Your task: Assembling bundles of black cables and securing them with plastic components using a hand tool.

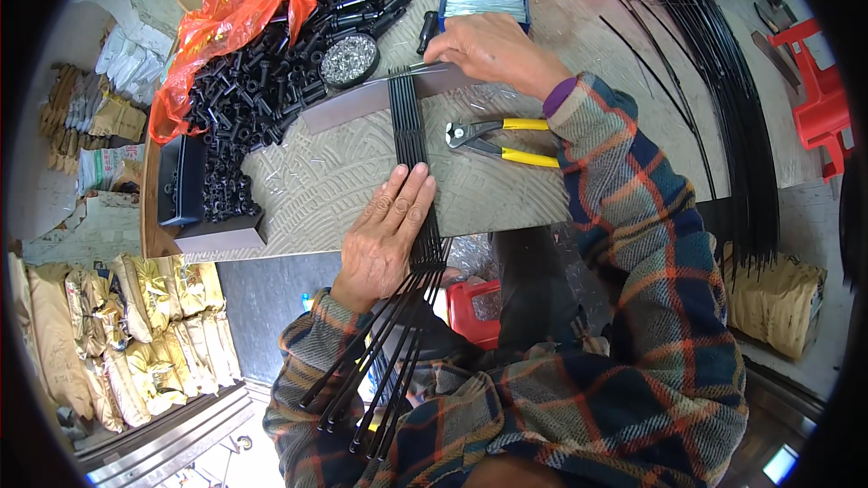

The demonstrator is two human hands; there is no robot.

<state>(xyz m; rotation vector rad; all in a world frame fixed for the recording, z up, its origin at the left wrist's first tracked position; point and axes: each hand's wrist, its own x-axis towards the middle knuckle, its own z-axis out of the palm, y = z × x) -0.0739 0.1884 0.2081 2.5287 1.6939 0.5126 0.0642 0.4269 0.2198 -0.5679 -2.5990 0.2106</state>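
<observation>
My left hand lies with its fingers stretched out flat on a row of thin black rods. The rods run side by side across the table and fan out past its near edge, over my lap. At their far ends, my right hand has its fingers closed in a pinch; what they hold is too small to make out. Beneath that hand is a grey metal strip, standing along the rods' far ends. Yellow-handled cutting pliers rest right of the rods. Behind my right hand sits a blue box of thin, pale sticks.
Black tubular parts are heaped at the far left, beside an orange plastic bag. A round dish holds small shiny pieces. Long black rods hang over the right edge, near a red stool.
</observation>
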